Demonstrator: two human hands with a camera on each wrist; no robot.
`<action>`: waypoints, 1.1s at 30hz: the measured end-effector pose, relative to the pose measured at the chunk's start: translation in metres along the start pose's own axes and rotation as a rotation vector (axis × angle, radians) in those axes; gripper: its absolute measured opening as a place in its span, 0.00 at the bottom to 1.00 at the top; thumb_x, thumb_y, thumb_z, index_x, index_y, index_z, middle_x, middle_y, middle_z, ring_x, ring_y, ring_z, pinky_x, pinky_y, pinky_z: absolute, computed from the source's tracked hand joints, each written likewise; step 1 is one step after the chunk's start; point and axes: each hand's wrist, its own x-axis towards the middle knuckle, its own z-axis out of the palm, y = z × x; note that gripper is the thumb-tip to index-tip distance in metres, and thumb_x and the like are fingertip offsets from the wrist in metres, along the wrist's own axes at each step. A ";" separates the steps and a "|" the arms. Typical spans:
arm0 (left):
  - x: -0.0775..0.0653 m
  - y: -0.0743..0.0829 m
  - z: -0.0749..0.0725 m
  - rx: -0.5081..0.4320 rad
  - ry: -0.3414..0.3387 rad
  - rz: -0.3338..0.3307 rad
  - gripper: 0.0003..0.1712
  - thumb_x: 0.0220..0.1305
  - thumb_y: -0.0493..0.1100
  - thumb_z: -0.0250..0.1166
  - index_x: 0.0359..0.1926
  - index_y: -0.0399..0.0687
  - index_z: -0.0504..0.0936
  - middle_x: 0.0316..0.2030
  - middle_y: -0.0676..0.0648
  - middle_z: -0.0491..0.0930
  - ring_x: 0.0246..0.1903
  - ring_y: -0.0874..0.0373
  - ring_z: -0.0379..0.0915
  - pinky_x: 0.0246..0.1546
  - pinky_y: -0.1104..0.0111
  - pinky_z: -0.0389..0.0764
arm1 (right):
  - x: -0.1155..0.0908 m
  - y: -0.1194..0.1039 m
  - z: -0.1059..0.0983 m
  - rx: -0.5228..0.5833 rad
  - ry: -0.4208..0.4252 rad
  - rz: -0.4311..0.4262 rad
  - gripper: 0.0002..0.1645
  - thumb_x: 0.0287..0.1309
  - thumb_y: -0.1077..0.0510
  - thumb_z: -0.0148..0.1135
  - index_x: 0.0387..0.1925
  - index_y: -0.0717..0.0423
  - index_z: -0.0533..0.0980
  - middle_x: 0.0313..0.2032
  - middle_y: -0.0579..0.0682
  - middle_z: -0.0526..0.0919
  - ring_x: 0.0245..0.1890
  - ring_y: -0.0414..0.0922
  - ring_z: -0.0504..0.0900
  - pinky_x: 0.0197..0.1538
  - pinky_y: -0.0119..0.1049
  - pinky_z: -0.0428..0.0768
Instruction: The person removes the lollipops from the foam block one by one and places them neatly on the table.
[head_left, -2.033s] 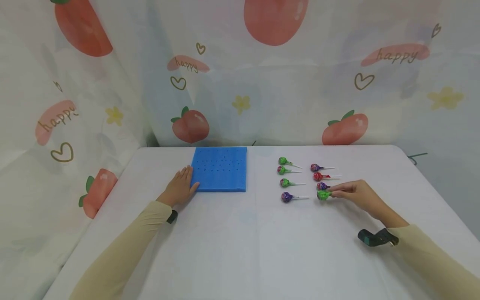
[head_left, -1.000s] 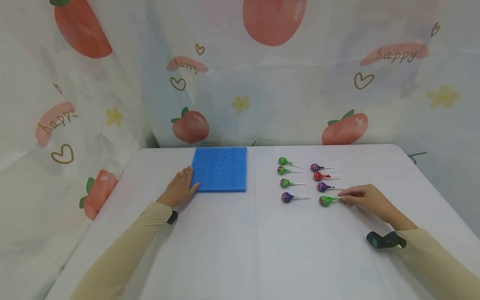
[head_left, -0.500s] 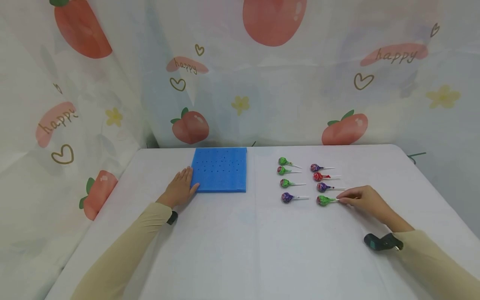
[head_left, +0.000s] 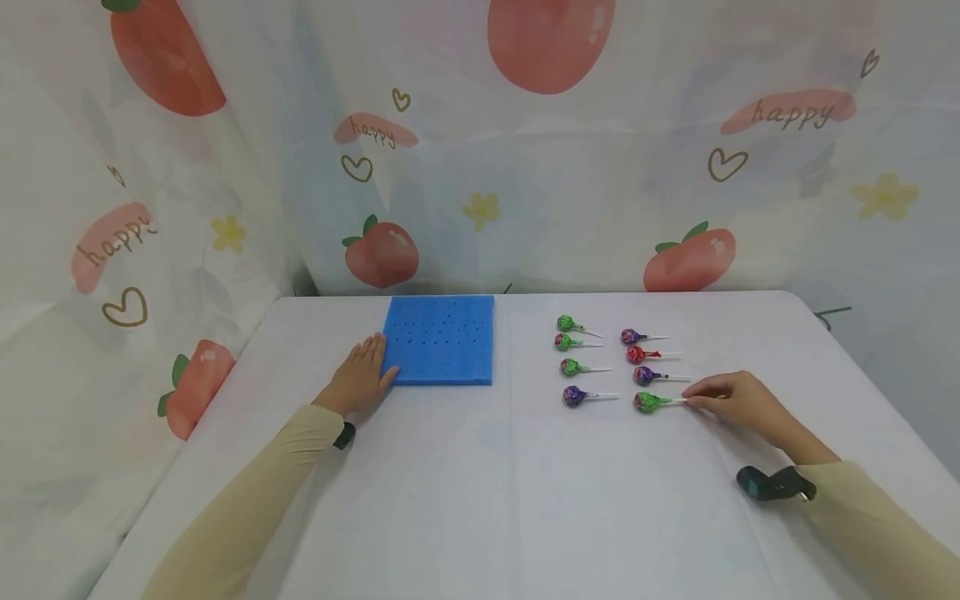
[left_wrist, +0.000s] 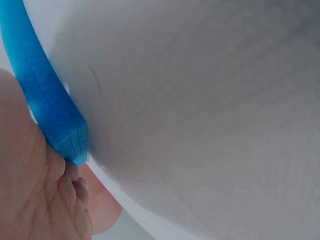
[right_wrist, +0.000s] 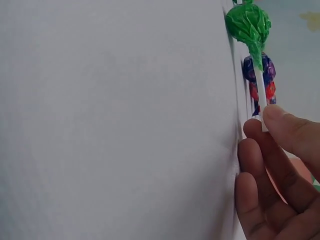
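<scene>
My right hand point(head_left: 731, 402) pinches the white stick end of a green-wrapped lollipop point(head_left: 647, 402) between thumb and index finger. In the right wrist view the thumb point(right_wrist: 295, 132) lies over the tip of that stick point(right_wrist: 261, 92), and the other fingers curve loosely beside the table. The green candy head points left, at the near end of the right column of lollipops. My left hand point(head_left: 358, 379) rests on the table with straight fingers along the left edge of a blue foam board point(head_left: 442, 362) with small holes. The left wrist view shows the palm point(left_wrist: 30, 190) against the board's edge point(left_wrist: 45, 95).
Behind the green lollipop lie a purple one point(head_left: 643, 376), a red one point(head_left: 637, 354) and another purple one point(head_left: 632, 336). Left of them runs a column of three green lollipops point(head_left: 570, 367) and a purple one point(head_left: 574, 396). A printed curtain point(head_left: 562, 192) hangs behind the white table point(head_left: 510, 500).
My right hand brought the green lollipop down nearer and laid it in line below the purple one, then slid slightly left and back right along the stick. My left hand stayed put.
</scene>
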 end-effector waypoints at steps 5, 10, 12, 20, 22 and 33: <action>0.002 -0.001 0.001 0.006 0.002 0.004 0.40 0.73 0.53 0.43 0.70 0.25 0.45 0.71 0.30 0.46 0.72 0.38 0.41 0.72 0.50 0.46 | -0.002 0.003 -0.007 -0.004 -0.020 -0.030 0.17 0.56 0.51 0.65 0.42 0.58 0.83 0.43 0.60 0.85 0.42 0.51 0.80 0.34 0.28 0.77; 0.002 0.000 0.000 0.002 0.000 0.004 0.40 0.73 0.53 0.43 0.70 0.25 0.44 0.71 0.30 0.46 0.72 0.38 0.41 0.72 0.50 0.45 | 0.000 0.008 -0.014 0.000 -0.058 -0.046 0.22 0.57 0.49 0.63 0.48 0.58 0.80 0.45 0.59 0.84 0.45 0.52 0.81 0.38 0.26 0.79; 0.002 0.000 0.001 0.004 0.000 0.006 0.40 0.73 0.53 0.43 0.70 0.25 0.45 0.71 0.30 0.46 0.72 0.38 0.41 0.72 0.50 0.46 | -0.001 0.008 -0.017 0.006 -0.067 -0.051 0.23 0.57 0.48 0.63 0.49 0.59 0.79 0.46 0.59 0.84 0.44 0.45 0.82 0.38 0.25 0.79; 0.003 -0.002 0.002 0.007 0.003 0.012 0.40 0.73 0.53 0.43 0.69 0.25 0.45 0.71 0.29 0.46 0.72 0.38 0.42 0.72 0.49 0.46 | -0.003 0.002 -0.018 0.063 -0.067 -0.100 0.23 0.58 0.49 0.63 0.51 0.59 0.78 0.48 0.60 0.83 0.37 0.17 0.72 0.39 0.21 0.77; 0.003 -0.001 0.002 0.006 0.005 0.010 0.40 0.73 0.52 0.43 0.69 0.24 0.45 0.71 0.29 0.46 0.72 0.38 0.42 0.72 0.49 0.46 | -0.001 0.000 -0.015 0.070 -0.064 -0.113 0.22 0.58 0.50 0.63 0.49 0.58 0.79 0.47 0.59 0.84 0.36 0.16 0.71 0.39 0.20 0.77; 0.002 -0.001 0.002 0.012 0.000 0.013 0.39 0.73 0.53 0.43 0.69 0.24 0.45 0.71 0.29 0.47 0.72 0.38 0.42 0.72 0.49 0.46 | 0.002 -0.010 -0.009 0.046 -0.013 -0.115 0.15 0.56 0.51 0.64 0.40 0.57 0.84 0.40 0.56 0.86 0.33 0.22 0.74 0.37 0.21 0.77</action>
